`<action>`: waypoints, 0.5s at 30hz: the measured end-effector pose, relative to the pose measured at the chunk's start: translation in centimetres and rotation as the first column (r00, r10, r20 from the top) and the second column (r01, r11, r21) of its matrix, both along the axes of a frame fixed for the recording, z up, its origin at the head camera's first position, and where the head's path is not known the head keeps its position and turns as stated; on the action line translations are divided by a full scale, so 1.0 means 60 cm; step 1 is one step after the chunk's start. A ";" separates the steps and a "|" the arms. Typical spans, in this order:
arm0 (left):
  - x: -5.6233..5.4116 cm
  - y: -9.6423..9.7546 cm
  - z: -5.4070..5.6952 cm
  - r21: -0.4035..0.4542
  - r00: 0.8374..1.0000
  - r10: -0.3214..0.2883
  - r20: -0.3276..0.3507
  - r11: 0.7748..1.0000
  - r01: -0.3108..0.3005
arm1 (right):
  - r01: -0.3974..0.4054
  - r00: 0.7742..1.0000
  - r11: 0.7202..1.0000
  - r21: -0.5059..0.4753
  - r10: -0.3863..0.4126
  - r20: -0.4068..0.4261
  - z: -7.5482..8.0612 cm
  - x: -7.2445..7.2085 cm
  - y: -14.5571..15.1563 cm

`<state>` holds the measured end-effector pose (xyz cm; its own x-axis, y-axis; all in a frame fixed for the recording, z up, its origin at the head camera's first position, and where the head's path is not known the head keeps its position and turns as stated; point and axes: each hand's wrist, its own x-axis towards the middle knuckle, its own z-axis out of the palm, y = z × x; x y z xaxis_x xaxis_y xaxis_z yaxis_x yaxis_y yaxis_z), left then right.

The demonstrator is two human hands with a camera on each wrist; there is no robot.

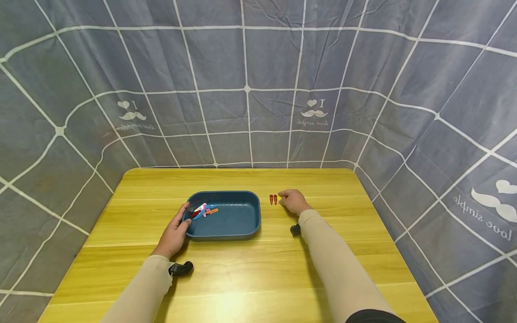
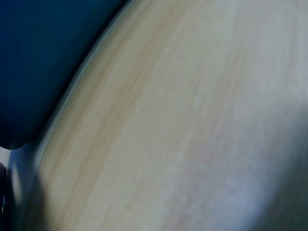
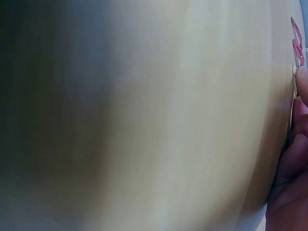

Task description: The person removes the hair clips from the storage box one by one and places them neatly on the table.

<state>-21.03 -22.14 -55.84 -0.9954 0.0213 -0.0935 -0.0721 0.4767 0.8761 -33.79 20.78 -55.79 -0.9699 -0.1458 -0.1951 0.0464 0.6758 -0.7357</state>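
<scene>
A dark blue plastic tray [image 1: 238,220] stands left of centre on the table, with several colourful hair clips [image 1: 206,211] heaped in its left part. My left hand [image 1: 173,233] holds the tray's left end, the thumb over the rim. To the right of the tray, two red snap hair clips, one left [image 1: 271,199] and one right [image 1: 275,200], lie side by side. Just beside them my right hand [image 1: 295,202] pinches a yellow hair clip [image 1: 279,198] at the tabletop, mostly covered by the fingers. In the right wrist view the red clips [image 3: 298,50] appear beyond the fingertips.
The wood-grain table [image 1: 242,273] carries the tray and the clips. A grey curtain [image 1: 226,112] with white grid lines hangs behind the table and along both sides. Black wrist-worn devices, one left [image 1: 181,268] and one right [image 1: 295,230], stick out from the sleeves.
</scene>
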 end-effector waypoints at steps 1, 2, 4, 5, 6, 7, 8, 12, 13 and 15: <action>0.000 0.000 0.000 0.000 1.000 -0.001 0.002 1.000 0.001 | 0.001 1.000 1.000 -0.001 -0.001 0.002 0.000 0.000 0.000; 0.000 0.000 0.000 0.001 1.000 -0.001 0.003 1.000 0.001 | -0.001 1.000 1.000 0.002 0.001 0.001 -0.001 -0.001 0.000; 0.000 0.000 0.001 -0.001 1.000 -0.001 0.005 1.000 0.001 | 0.001 1.000 1.000 0.003 -0.001 0.004 -0.001 -0.001 0.001; -0.001 0.000 0.000 -0.002 1.000 -0.001 0.005 1.000 0.001 | 0.001 1.000 1.000 0.004 -0.001 0.005 -0.001 -0.001 0.000; -0.001 0.000 0.000 -0.003 1.000 -0.002 0.005 1.000 0.002 | -0.001 1.000 1.000 0.008 0.001 0.002 -0.001 -0.001 0.000; -0.001 0.000 0.000 -0.003 1.000 -0.003 0.003 1.000 0.003 | -0.002 1.000 1.000 0.006 0.002 0.001 0.000 0.000 0.001; -0.002 0.000 0.000 -0.004 1.000 -0.003 0.002 1.000 0.003 | -0.004 1.000 1.000 0.006 0.004 -0.002 0.001 0.000 0.001; -0.002 0.000 -0.001 -0.009 1.000 -0.004 -0.009 1.000 0.004 | -0.013 1.000 1.000 0.004 0.013 -0.011 0.004 0.002 0.001; -0.002 0.000 -0.001 -0.009 1.000 -0.004 -0.011 1.000 0.004 | -0.016 1.000 1.000 0.005 0.016 -0.013 0.005 0.002 0.002; -0.002 0.000 -0.001 -0.012 1.000 -0.004 -0.014 1.000 0.004 | -0.019 1.000 1.000 0.010 0.019 -0.017 0.005 0.002 0.001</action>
